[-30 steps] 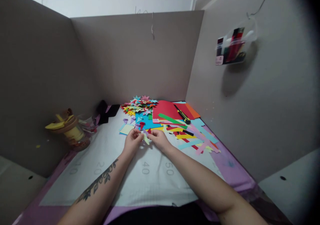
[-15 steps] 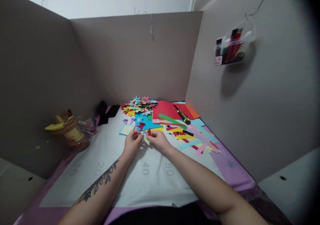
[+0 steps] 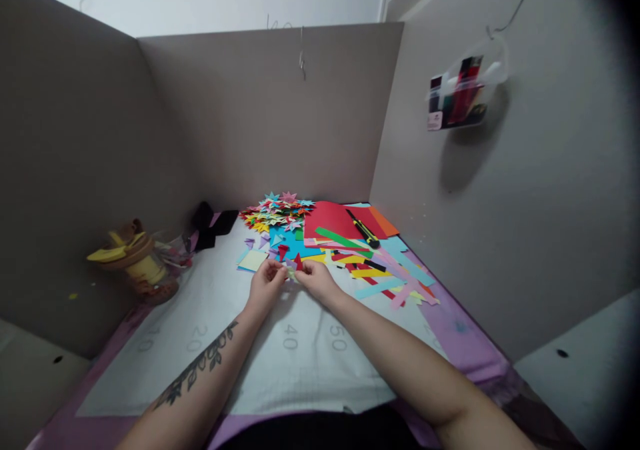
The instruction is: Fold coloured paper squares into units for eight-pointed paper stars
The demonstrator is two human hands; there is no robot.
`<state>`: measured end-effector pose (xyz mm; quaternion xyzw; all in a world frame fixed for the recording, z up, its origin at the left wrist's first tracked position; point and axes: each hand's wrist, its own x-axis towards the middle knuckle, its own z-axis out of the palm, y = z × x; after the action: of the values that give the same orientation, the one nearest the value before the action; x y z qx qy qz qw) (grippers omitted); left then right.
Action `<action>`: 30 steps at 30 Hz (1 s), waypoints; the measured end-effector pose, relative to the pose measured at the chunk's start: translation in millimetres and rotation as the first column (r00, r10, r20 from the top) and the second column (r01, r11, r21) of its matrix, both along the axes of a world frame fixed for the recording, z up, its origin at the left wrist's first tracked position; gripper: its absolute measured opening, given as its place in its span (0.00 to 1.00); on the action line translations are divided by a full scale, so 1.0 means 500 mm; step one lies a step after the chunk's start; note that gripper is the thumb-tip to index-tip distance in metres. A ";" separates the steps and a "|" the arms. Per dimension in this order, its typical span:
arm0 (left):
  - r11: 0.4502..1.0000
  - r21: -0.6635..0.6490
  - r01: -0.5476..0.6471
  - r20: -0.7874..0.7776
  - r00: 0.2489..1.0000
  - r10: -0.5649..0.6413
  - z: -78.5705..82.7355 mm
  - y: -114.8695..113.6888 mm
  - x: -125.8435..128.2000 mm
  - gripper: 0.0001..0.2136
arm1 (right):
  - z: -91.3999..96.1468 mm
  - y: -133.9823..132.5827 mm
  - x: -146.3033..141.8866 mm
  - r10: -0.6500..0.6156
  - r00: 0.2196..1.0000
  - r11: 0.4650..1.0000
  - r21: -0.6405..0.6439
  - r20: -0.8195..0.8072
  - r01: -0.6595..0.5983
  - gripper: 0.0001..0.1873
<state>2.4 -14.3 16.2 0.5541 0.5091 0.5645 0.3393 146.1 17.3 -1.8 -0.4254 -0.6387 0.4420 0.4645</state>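
Between the fingertips of my left hand (image 3: 267, 282) and my right hand (image 3: 316, 281) is a small pale green folded paper piece (image 3: 291, 274). Both hands are closed in a pinch on it, low over the white mat (image 3: 240, 363). Its exact folds are too small to make out. Just beyond the fingers are red folded paper pieces (image 3: 283, 251) and a few lilac folded pieces (image 3: 264, 241). A small stack of square paper sheets (image 3: 253, 260) lies by my left fingers.
Many coloured paper stars (image 3: 275, 211) are heaped at the back. To their right lie red paper sheets (image 3: 327, 222) with a yellow-black utility knife (image 3: 364, 229) on top. Loose paper strips (image 3: 380, 289) spread at the right. A brown-and-yellow pot (image 3: 145, 263) stands left.
The pale green end that hung below my fingers is now drawn up or folded between them. Both hands stay in nearly the same place. The view has shifted slightly.
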 end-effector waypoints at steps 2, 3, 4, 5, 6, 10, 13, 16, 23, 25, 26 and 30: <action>1.000 0.029 0.004 -0.043 0.999 -0.003 0.002 -0.002 -0.001 0.07 | -0.001 0.001 0.002 -0.035 0.999 0.999 0.024 0.015 0.035 0.09; 0.999 0.048 0.004 -0.066 0.998 -0.001 0.003 -0.003 -0.003 0.07 | -0.001 0.002 0.002 -0.052 0.998 0.998 0.036 0.023 0.051 0.08; 0.998 0.070 0.003 -0.089 0.996 0.004 0.003 -0.003 -0.004 0.07 | -0.001 0.002 0.003 -0.066 0.997 0.997 0.049 0.032 0.065 0.08; 0.996 0.094 0.000 -0.110 0.994 0.010 0.003 -0.004 -0.005 0.06 | -0.001 0.003 0.004 -0.078 0.996 0.995 0.061 0.040 0.075 0.08; 0.993 0.115 0.000 -0.128 0.992 0.015 0.002 -0.004 -0.007 0.06 | -0.002 0.003 0.005 -0.086 0.995 0.994 0.070 0.049 0.082 0.07; 0.975 0.219 0.039 -0.267 0.963 0.022 -0.008 -0.001 -0.012 0.06 | -0.004 0.006 0.004 -0.101 0.991 0.990 0.104 0.082 0.092 0.07; 0.955 0.290 0.060 -0.391 0.918 0.061 -0.014 0.001 -0.015 0.06 | -0.005 0.005 0.002 -0.112 0.988 0.987 0.125 0.104 0.099 0.07; 0.949 0.311 0.057 -0.461 0.882 0.098 -0.016 0.002 -0.016 0.05 | -0.003 0.003 0.002 -0.121 0.986 0.984 0.143 0.119 0.103 0.07; 0.939 0.342 0.045 -0.502 0.853 0.142 -0.019 0.008 -0.020 0.02 | -0.004 0.000 0.001 -0.102 0.984 0.982 0.170 0.146 0.077 0.07; 0.936 0.348 0.060 -0.515 0.846 0.137 -0.020 0.009 -0.022 0.02 | -0.005 0.001 0.000 -0.095 0.984 0.982 0.176 0.152 0.068 0.07; 0.934 0.351 0.069 -0.520 0.843 0.134 -0.021 0.009 -0.022 0.03 | -0.005 0.001 0.000 -0.091 0.984 0.982 0.178 0.154 0.063 0.07; 0.928 0.358 0.100 -0.544 0.830 0.121 -0.025 0.009 -0.025 0.06 | -0.006 0.001 -0.001 -0.072 0.985 0.982 0.184 0.159 0.043 0.06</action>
<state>-10.3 -10.1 3.7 0.7454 0.4725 0.4662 0.0617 145.6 17.6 -4.7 -0.4352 -0.6995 0.3323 0.4592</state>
